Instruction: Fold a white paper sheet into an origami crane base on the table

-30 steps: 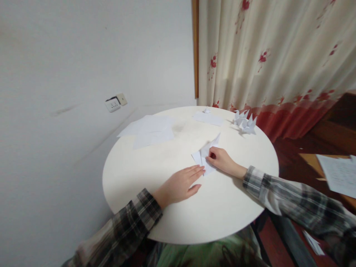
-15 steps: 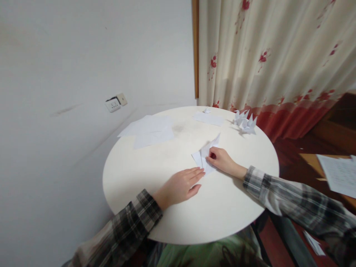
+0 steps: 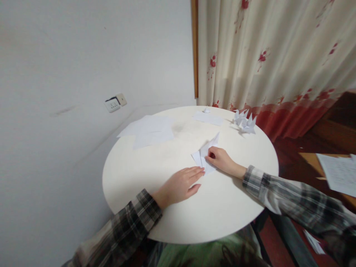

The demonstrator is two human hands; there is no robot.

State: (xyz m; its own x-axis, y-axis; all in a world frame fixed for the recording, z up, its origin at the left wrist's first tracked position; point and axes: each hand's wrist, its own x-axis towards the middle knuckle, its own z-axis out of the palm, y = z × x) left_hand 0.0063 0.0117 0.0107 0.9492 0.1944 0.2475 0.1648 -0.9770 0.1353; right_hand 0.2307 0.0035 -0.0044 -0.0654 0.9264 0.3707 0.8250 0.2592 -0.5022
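Observation:
A partly folded sheet of white paper lies on the round white table, one pointed flap rising toward the back. My left hand rests with its fingers stretched out, the tips pressing the paper's near left edge. My right hand is closed at the paper's right side, thumb and index finger pinching the raised flap. The exact spot of the pinch is partly hidden by the fingers.
Folded paper cranes stand at the table's back right. Loose white sheets lie at the back left, and another sheet with a small folded piece sits near the far edge. A wall socket is at left.

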